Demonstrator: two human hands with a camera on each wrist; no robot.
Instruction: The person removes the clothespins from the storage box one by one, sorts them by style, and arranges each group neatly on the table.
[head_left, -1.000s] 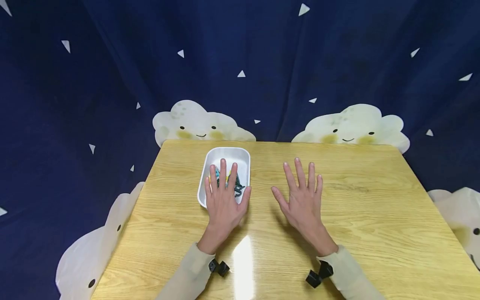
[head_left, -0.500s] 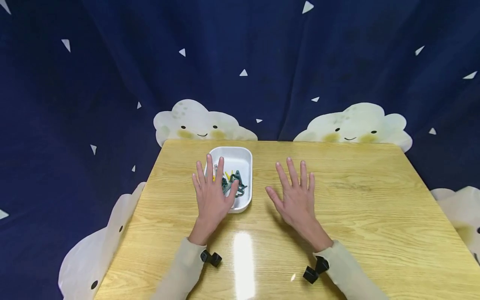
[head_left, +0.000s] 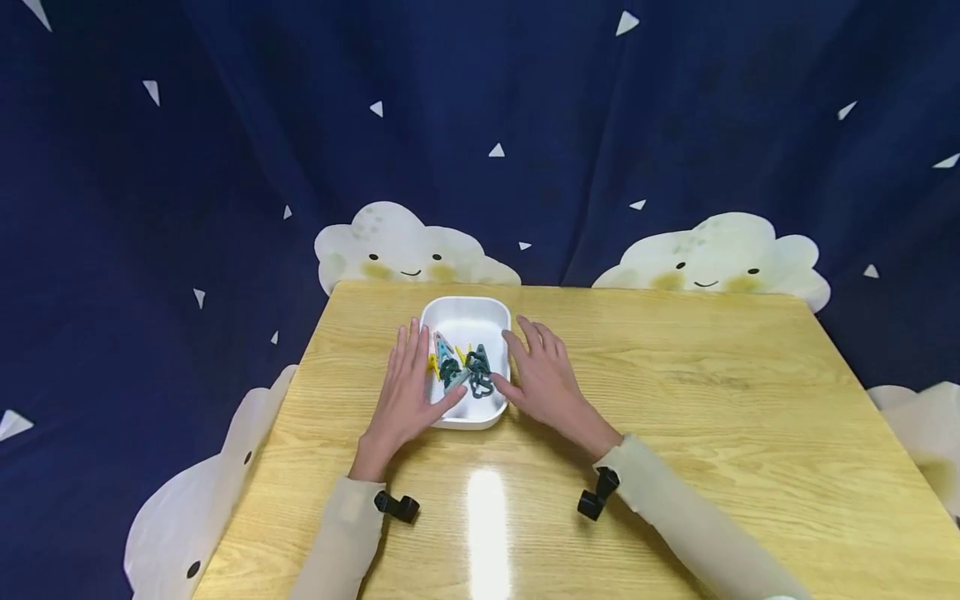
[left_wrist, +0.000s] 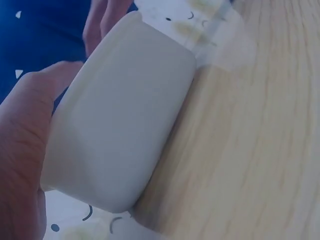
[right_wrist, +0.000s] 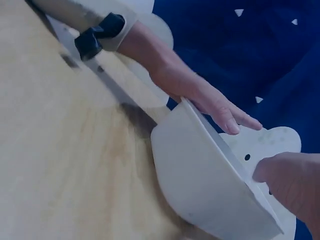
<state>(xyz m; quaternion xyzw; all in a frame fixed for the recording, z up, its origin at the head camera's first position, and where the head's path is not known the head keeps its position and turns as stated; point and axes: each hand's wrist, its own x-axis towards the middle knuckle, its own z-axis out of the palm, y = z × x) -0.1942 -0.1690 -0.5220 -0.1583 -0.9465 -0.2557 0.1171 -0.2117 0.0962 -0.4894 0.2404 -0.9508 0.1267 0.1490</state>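
Note:
A white rounded tray (head_left: pixel 468 310) sits between both hands on the table, holding a small pile of clips (head_left: pixel 442 346) in blue, yellow and green. Dark green looped pieces (head_left: pixel 480 373) lie among them. My left hand (head_left: pixel 405 396) is along the tray's left side, fingers straight, thumb reaching over the near left corner. On the opposite side is my right hand (head_left: pixel 546 379), fingers slightly bent at the right rim and thumb tip over the edge. In the right wrist view the tray's outer wall (right_wrist: pixel 200 175) shows, with the left hand (right_wrist: pixel 200 92) beyond it.
The wooden table (head_left: pixel 712 433) extends widely to the right and ends at a dark blue curtain (head_left: pixel 450 67) printed with clouds and white triangles. A black wrist camera (head_left: pixel 397 506) is strapped at the left cuff, another wrist camera (head_left: pixel 598 493) at the right.
Both hands were spread flat, the left first over the tray. The left hand has shifted left to the tray's side; the right hand has moved left to its right rim, fingers bending.

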